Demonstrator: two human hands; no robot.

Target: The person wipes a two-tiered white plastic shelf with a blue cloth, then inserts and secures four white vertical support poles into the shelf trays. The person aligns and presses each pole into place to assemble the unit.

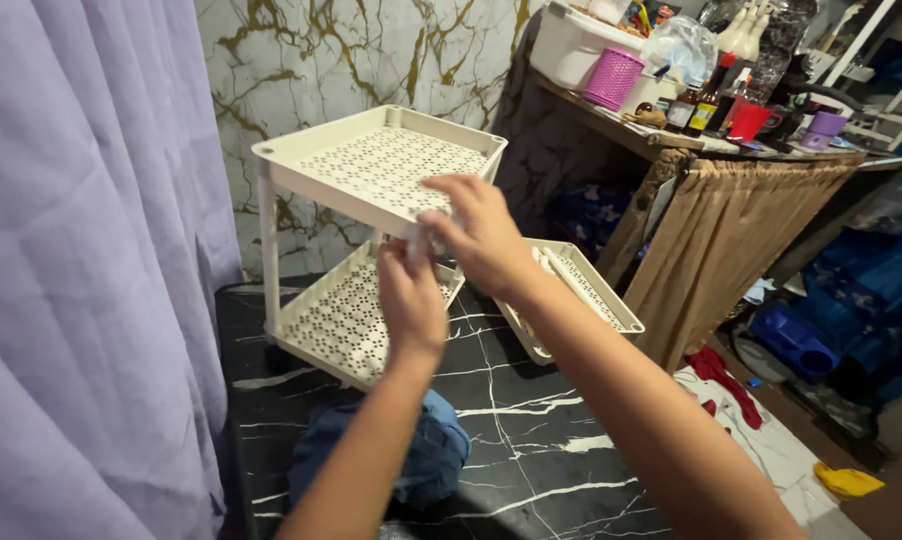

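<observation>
Cream plastic rack: a two-tier shelf unit [371,200] with perforated trays is stood on the black marble-patterned counter [531,440], towards its far left, close to the gold-veined wall.
Upper tray: its near right corner is met by both hands; the corner post there is hidden behind them.
Left hand: the left hand [411,300] is raised just under that corner, fingers curled around a small pale part; how tightly it is gripped cannot be told.
Right hand: the right hand [481,235] is laid over the tray's edge from the right, fingers bent and pinched on the same corner, touching the left hand's fingertips.
Loose tray: a third perforated tray [576,295] is seen lying tilted on the counter, just right of the rack, behind the right forearm.
Blue cloth: a bundled blue cloth [431,450] is left on the near counter, under the left forearm.
Lilac curtain: a curtain [81,270] is hung along the left.
</observation>
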